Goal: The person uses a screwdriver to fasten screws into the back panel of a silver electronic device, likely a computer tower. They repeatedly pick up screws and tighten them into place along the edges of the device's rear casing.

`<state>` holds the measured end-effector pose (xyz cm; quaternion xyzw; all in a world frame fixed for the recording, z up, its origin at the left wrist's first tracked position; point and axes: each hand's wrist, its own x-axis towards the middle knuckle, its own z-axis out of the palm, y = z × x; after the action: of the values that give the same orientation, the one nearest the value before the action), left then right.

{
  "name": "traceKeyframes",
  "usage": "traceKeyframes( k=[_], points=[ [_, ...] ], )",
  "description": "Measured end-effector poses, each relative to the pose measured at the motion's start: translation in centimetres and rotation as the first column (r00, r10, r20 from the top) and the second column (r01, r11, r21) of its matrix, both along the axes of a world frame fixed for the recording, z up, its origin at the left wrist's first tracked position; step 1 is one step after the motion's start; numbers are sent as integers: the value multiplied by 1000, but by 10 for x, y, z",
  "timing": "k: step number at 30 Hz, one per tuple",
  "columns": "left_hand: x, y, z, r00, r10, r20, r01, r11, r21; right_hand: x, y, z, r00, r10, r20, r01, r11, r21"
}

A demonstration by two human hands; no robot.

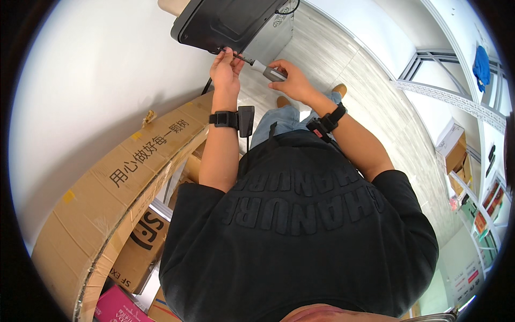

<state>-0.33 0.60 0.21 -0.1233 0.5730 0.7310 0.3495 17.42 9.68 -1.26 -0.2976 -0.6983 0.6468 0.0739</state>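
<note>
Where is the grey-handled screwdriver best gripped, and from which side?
Probably by its thick grey handle, from the picture's right, where the right hand has it: the handle points that way, while the thin shaft slants up-left toward the black casing, with the left hand at that end.

1. Long cardboard box (120,166) stands left, beside white wall (107,59).
2. Brown carton (137,255), pink box (119,307), lower left.
3. Blue cloth (481,68) hangs upper right.
4. Open box (456,149) by metal rack (453,99), right.
5. Pale grey plank floor (324,56).
</note>
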Motion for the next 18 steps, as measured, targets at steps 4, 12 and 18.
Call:
traceKeyframes(
  k=[4, 12, 18],
  points=[
    [7, -2, 5, 999, -43, -8, 44, 999, 7, 7, 6, -2, 1000, 12, -24, -14, 997, -75],
    [39, 24, 21, 979, -189, -77, 196, 976, 99, 61, 49, 19, 999, 18, 35, -6, 950, -313],
    [94, 105, 30, 922, -366, -125, 372, 928, 21, 138, 109, 31, 996, -79, 33, 85, 913, -398]
  ],
)
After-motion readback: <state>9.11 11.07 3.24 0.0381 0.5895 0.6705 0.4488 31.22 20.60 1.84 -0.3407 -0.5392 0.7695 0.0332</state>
